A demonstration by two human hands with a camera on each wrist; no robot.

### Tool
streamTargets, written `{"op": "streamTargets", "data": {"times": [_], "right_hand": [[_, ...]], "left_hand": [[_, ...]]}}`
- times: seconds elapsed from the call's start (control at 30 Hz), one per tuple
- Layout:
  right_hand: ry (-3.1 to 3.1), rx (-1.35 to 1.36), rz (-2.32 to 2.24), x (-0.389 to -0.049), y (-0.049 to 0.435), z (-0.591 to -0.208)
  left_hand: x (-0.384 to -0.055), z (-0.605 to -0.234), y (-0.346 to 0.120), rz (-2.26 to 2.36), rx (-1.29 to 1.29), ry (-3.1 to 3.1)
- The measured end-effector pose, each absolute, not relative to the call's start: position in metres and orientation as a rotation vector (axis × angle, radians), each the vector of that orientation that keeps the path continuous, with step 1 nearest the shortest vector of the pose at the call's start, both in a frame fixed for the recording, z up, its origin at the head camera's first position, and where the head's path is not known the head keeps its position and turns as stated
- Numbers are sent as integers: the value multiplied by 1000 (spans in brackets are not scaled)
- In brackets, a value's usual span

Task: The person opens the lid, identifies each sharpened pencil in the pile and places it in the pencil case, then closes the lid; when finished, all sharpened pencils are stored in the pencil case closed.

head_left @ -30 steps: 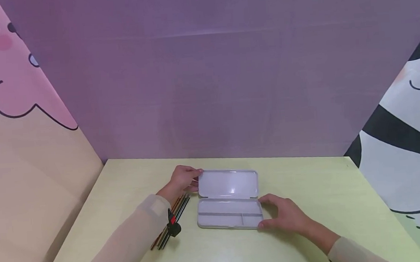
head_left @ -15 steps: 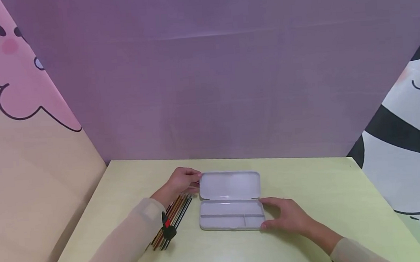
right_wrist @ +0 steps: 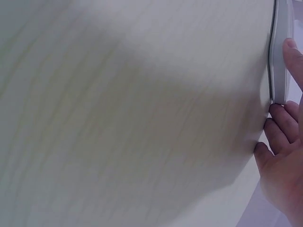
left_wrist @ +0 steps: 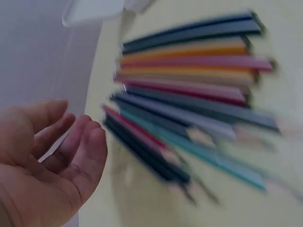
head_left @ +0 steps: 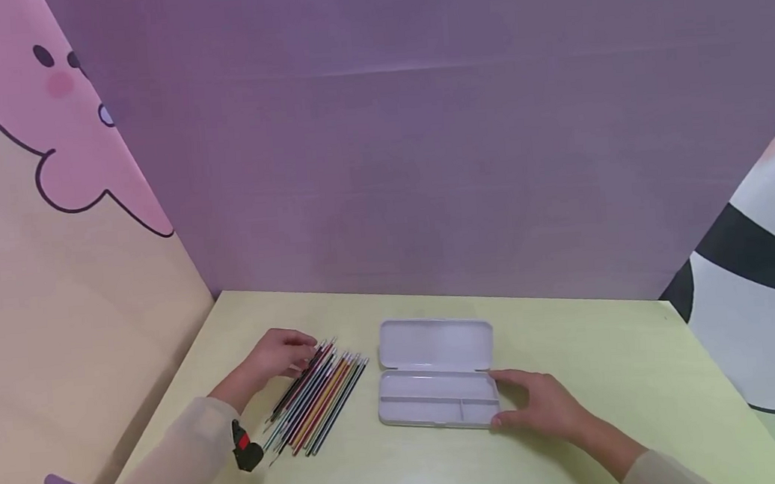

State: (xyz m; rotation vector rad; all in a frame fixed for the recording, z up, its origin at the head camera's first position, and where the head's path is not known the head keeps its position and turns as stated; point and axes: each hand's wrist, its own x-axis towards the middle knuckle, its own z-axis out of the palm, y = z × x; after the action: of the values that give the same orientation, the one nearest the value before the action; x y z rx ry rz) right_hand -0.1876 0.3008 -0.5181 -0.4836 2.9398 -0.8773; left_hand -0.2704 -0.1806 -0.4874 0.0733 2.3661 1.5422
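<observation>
Case (head_left: pixel 437 346) pinched at right end by right hand (head_left: pixel 544 405), presumably for steadiness — left hand (head_left: pixel 277 355) kept loosely spread, beside pencils (head_left: pixel 321 402) left of case.

Pencils (head_left: pixel 327 401) show dark blue, teal, pink and orange; case (head_left: pixel 421 407) is whitish, table (head_left: pixel 584 356) pale yellow, faintly grained, wall (head_left: pixel 410 180) purple, panda print (head_left: pixel 764 320) banded black and white

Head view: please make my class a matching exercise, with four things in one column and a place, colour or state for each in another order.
Things:
1. Pencils
2. Left grip
3. Case
4. Right grip

Descriptions:
A. Pale, hinged open
B. At the case's right end
C. Many-coloured, lying at a slant
D. By the pencils' far ends

Right pairs: 1-C, 2-D, 3-A, 4-B
</observation>
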Motion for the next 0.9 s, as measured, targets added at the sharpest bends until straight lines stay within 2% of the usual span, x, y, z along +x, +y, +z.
{"op": "streamTargets", "data": {"times": [0.23, 0.9], "right_hand": [[2944, -478, -900, -188, 305, -518], [2949, -466, -914, -186, 308, -522]], "left_hand": [[-265, -500, -206, 1360, 246, 2453], [-265, -518, -217, 1298, 495, 2486]]}}
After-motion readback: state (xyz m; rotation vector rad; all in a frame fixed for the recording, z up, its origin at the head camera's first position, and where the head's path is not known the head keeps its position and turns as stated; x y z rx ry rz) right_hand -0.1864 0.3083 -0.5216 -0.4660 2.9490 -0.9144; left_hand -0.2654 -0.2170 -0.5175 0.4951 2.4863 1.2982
